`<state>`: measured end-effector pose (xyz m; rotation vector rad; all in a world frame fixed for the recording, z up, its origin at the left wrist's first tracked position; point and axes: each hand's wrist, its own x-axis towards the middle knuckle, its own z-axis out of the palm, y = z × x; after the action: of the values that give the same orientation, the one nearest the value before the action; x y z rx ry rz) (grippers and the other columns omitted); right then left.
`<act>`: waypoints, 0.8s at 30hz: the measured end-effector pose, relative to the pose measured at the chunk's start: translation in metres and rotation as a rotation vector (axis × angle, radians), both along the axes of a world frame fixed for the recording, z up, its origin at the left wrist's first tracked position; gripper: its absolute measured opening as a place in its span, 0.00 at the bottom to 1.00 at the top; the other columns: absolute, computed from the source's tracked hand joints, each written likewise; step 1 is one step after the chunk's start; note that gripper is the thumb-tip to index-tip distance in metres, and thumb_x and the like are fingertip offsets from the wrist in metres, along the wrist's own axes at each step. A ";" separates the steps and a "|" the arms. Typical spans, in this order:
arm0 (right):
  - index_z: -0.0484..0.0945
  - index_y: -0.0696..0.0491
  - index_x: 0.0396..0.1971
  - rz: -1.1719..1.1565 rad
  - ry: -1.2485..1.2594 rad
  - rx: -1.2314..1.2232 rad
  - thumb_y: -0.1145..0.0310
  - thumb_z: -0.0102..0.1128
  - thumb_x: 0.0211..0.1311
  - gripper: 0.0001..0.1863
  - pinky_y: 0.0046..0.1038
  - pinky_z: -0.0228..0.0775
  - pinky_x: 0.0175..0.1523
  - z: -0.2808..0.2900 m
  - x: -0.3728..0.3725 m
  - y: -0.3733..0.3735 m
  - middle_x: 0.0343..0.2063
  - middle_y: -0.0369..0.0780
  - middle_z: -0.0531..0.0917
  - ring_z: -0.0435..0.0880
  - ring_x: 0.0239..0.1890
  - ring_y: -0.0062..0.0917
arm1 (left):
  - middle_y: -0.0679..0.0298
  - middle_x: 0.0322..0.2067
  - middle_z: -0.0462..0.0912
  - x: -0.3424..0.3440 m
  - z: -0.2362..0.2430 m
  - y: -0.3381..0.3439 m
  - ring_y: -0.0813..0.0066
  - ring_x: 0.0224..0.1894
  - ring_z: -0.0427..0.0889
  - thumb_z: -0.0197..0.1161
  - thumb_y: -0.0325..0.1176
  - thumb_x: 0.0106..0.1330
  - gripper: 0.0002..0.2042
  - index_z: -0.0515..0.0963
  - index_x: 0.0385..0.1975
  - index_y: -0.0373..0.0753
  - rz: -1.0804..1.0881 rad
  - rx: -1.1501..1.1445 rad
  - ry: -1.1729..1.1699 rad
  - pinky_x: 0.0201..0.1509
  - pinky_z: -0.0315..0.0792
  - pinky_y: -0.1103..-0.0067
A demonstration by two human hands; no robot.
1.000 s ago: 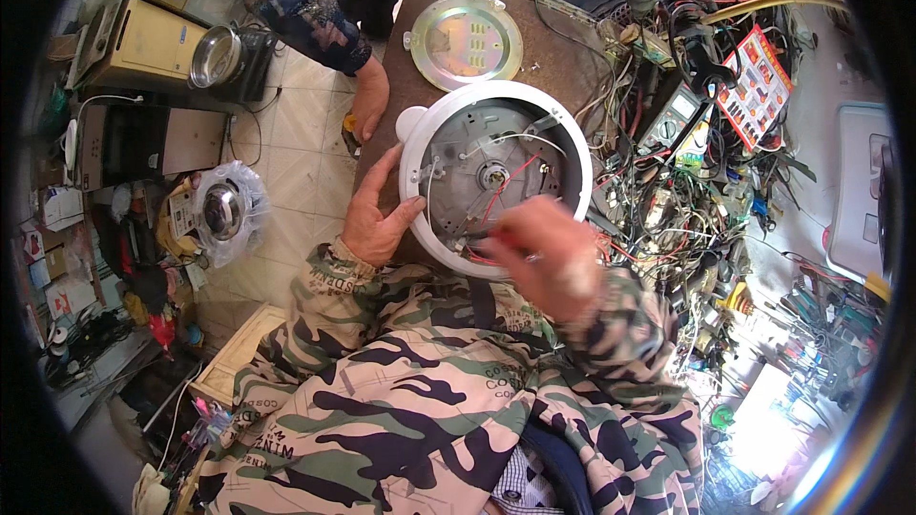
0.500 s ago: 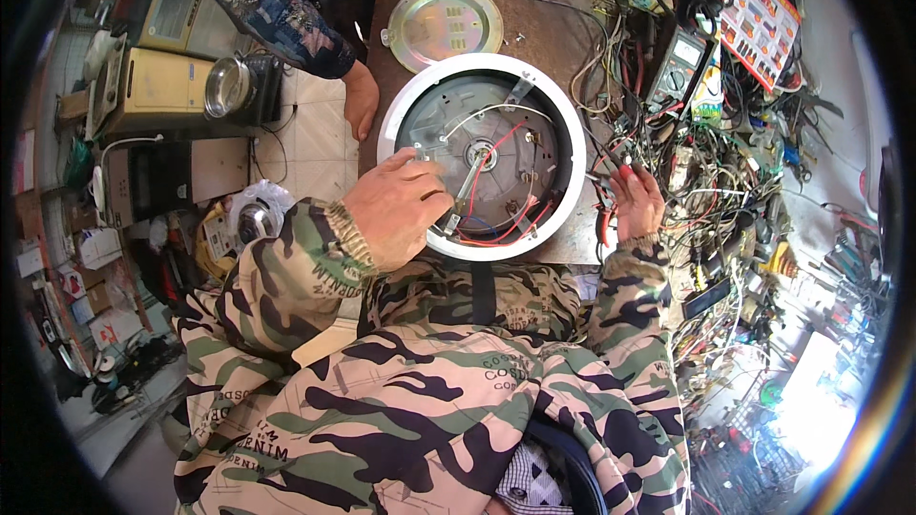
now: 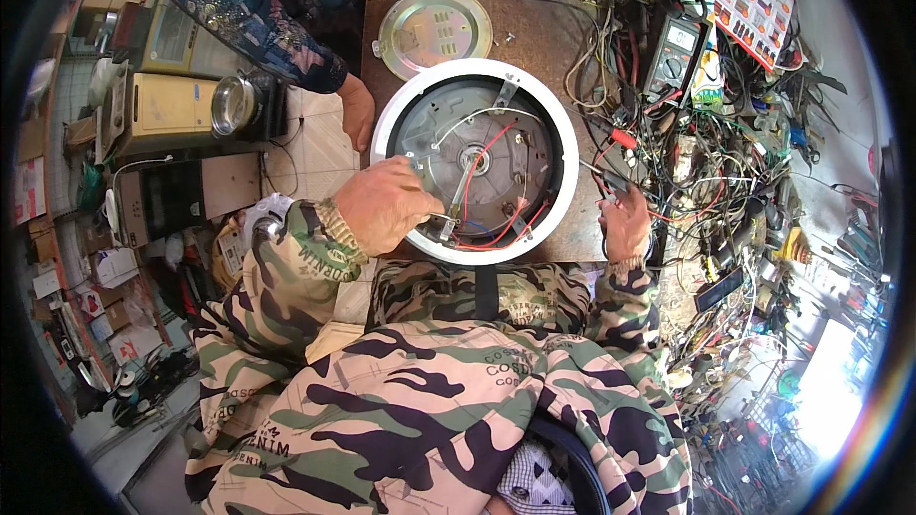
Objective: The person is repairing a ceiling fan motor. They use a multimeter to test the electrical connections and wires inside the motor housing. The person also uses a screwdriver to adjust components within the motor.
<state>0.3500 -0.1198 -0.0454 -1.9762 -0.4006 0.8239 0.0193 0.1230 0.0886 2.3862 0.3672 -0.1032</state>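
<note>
A round housing [image 3: 571, 138] with a white rim lies open on the brown table, with red, white and blue wires and metal brackets inside. My left hand [image 3: 386, 205] reaches over its left rim. Thumb and fingertips pinch together beside a small bracket [image 3: 447, 227] at the lower left inside; what they hold is too small to make out. Just right of the housing, my right hand [image 3: 625, 229] is closed around a pair of pliers [image 3: 608, 178], whose grey jaws point toward the rim. Its handles are partly hidden by the fingers.
A round metal cover plate [image 3: 420, 43] lies behind the housing. Another person's hand [image 3: 357, 113] hangs by the table's left edge. On the right sit a multimeter [image 3: 675, 52], a red-handled probe [image 3: 622, 138] and a heap of tangled wires [image 3: 706, 167]. A steel pot [image 3: 232, 105] stands left.
My left fingers have closed and moved down to the housing's lower left inside. The pliers in my right hand have swung toward the rim. The view has shifted slightly.
</note>
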 end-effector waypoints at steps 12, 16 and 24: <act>0.83 0.61 0.48 0.304 0.152 0.143 0.73 0.68 0.66 0.13 0.23 0.78 0.41 0.119 -0.079 0.024 0.35 0.40 0.87 0.85 0.34 0.20 | 0.65 0.35 0.84 -0.010 -0.010 -0.027 0.66 0.46 0.83 0.69 0.31 0.61 0.05 0.86 0.36 0.45 0.134 0.178 -0.080 0.73 0.63 0.54; 0.85 0.58 0.45 0.529 -0.015 0.175 0.75 0.70 0.61 0.13 0.26 0.77 0.37 0.138 -0.105 0.048 0.33 0.43 0.85 0.85 0.32 0.26 | 0.65 0.32 0.84 -0.006 -0.011 -0.028 0.63 0.41 0.84 0.70 0.28 0.59 0.07 0.85 0.37 0.45 0.226 0.126 -0.148 0.73 0.63 0.55; 0.84 0.53 0.37 0.872 -0.435 0.203 0.71 0.73 0.56 0.09 0.38 0.78 0.34 0.141 -0.127 0.054 0.31 0.42 0.80 0.84 0.30 0.40 | 0.65 0.29 0.84 -0.007 -0.010 -0.031 0.63 0.38 0.84 0.72 0.26 0.56 0.10 0.86 0.38 0.43 0.286 0.030 -0.223 0.72 0.63 0.55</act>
<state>0.2233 -0.0658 0.0952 -1.7508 -1.6063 0.8047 0.0126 0.0915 0.0786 2.3182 0.5997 0.2984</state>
